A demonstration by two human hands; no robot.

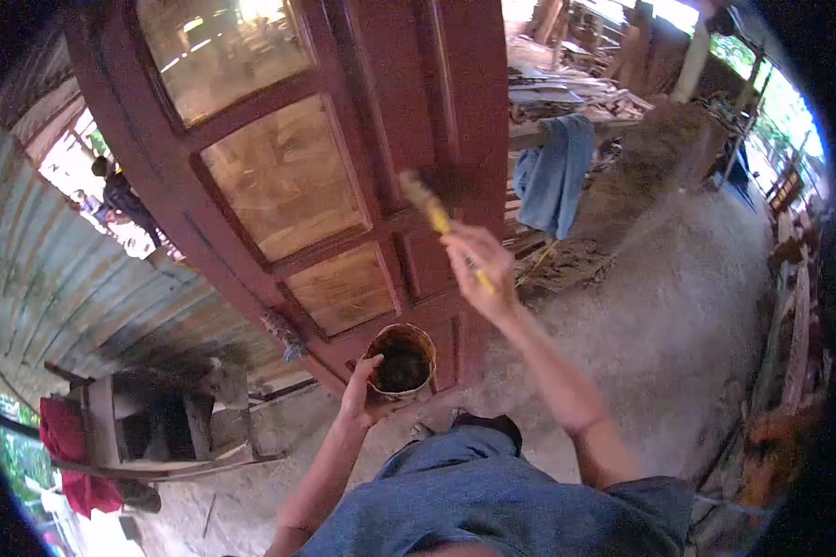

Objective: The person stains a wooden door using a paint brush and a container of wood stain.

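Note:
My right hand (482, 269) is closed round the yellow handle of a paintbrush (424, 200). Its bristles are at the face of a reddish-brown wooden door (385, 102), over a dark patch on a panel. Low in front of the door, my left hand (359, 390) grips a round can (402, 360) by its side, thumb at the rim. Dark liquid shows inside the can, whose rim is stained brown. Glass panes (283, 176) fill the door's left part, and raised wood panels its right part.
A blue cloth (555, 176) hangs over a rail right of the door, before stacked wood scraps (581, 93). Corrugated metal sheet (56, 278) walls the left side. A wooden bench (172, 469) with a red cloth (62, 432) stands lower left. Another person (125, 200) appears beyond an opening.

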